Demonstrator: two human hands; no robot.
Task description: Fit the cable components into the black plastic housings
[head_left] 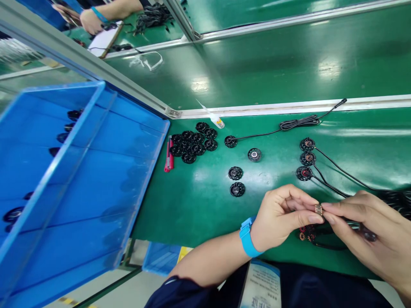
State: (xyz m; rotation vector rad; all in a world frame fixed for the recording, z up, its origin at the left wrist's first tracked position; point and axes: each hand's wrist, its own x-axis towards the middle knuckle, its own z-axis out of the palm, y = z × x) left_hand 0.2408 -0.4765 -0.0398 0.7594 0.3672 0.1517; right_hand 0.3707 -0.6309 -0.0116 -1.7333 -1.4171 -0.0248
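My left hand (284, 216) and my right hand (369, 235) meet over the green table's front edge, both pinching a small copper-wound part (318, 209) between fingertips. A black cable runs from that part under my right hand. My left wrist wears a blue strap (246, 236). Below the hands lie small wound coils (306, 234) on a black cable. Three wired black discs (306, 158) with copper centres lie just beyond my right hand.
A pile of black round discs (193, 142) sits mid-table, with three loose discs (236, 173) nearer. A glue tube (213, 119), a red cutter (168, 156) and a coiled cable (298, 123) lie nearby. A tilted blue bin (105, 171) fills the left. Another person's hands (91, 19) work far back.
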